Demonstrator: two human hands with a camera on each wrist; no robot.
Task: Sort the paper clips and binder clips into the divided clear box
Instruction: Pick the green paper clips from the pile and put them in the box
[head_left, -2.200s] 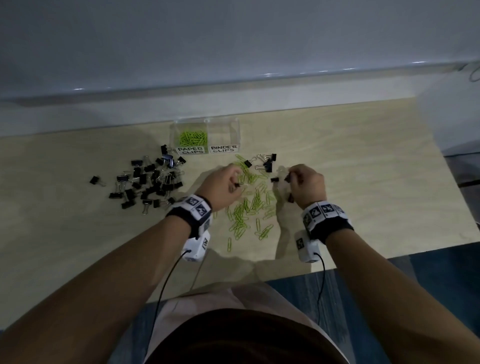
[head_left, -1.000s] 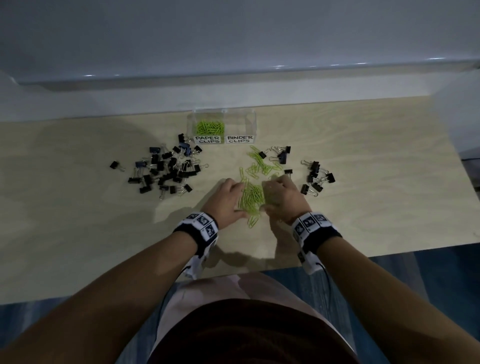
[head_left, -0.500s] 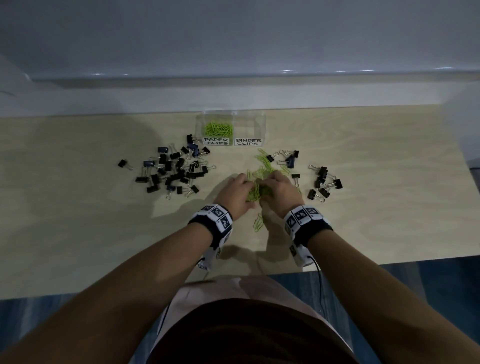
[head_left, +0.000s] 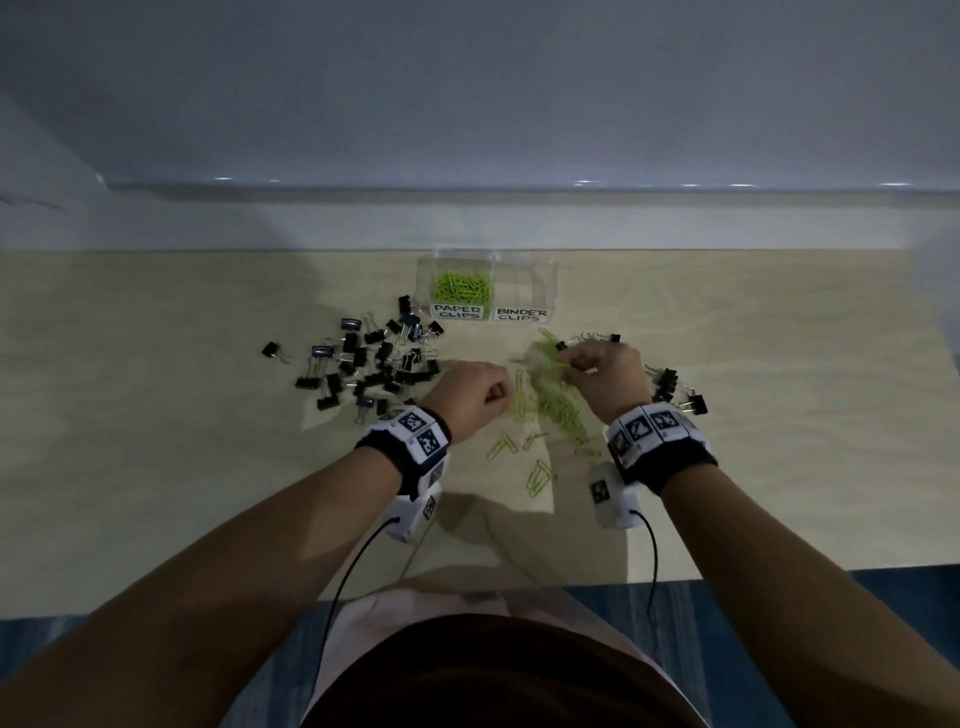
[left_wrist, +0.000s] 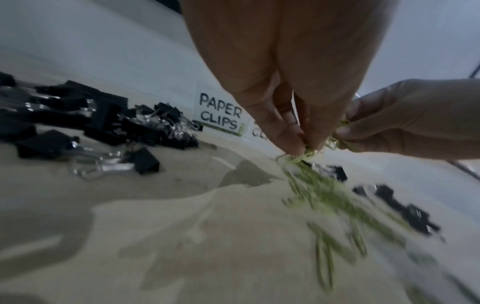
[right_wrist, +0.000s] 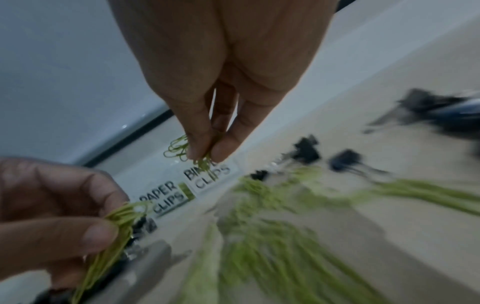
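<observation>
Both your hands have come apart and lifted off the green heap they were pressed into half a second ago, each carrying clips away. On the left of the bench (head_left: 156, 493) lies the big pile of black binder clips (head_left: 363, 369), untouched. Your left hand (head_left: 470, 395) is curled, its fingers (left_wrist: 291, 139) pinching a bunch of green paper clips (right_wrist: 122, 218); how many, you cannot tell through the blur. Between your hands the loose paper clips (head_left: 556, 405) lie scattered on the bench, smeared in both wrist views. Behind them stands the clear box (head_left: 524, 280): green clips fill its left half, labelled PAPER CLIPS, while the BINDER CLIPS half looks bare. Your right hand (head_left: 605, 379) pinches another green bunch (right_wrist: 182, 148) at its fingertips. A smaller group of binder clips (head_left: 675, 392) is partly hidden behind that wrist.
</observation>
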